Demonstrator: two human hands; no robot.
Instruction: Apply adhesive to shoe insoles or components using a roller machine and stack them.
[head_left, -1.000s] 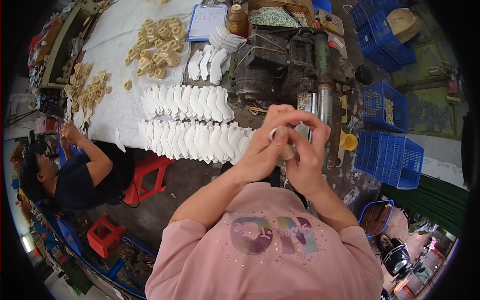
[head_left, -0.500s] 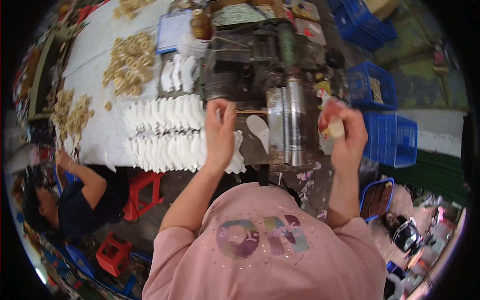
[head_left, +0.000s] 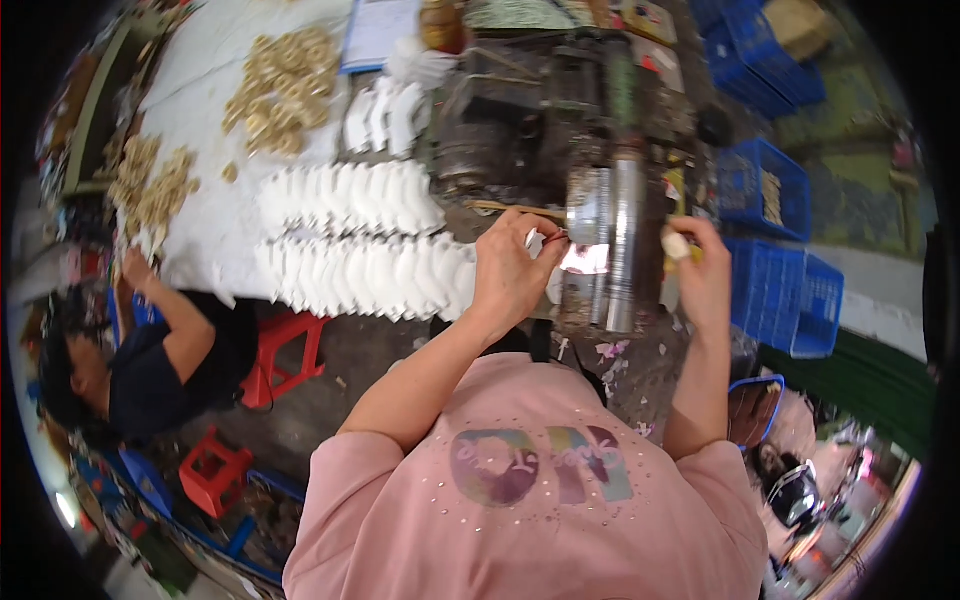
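My left hand [head_left: 512, 268] is closed on a small white piece, pinched at the fingertips against the steel roller [head_left: 622, 245] of a dark, greasy machine [head_left: 540, 120]. On the other side of that roller my right hand [head_left: 700, 272] grips a small pale object near the machine's right edge. Rows of white moulded pieces [head_left: 350, 240] lie overlapped on the white table [head_left: 210, 130] just left of my left hand.
Heaps of tan ring-shaped pieces [head_left: 285, 85] lie further back on the table. Another person in a dark top [head_left: 150, 370] sits at the left, reaching to the table edge. Red stools [head_left: 290, 345] stand below. Blue crates [head_left: 775, 225] are stacked at the right.
A second ago both hands were together in front of me. They parted; the left hand has since moved right from the white rows to the roller, and the right hand sits beside the roller.
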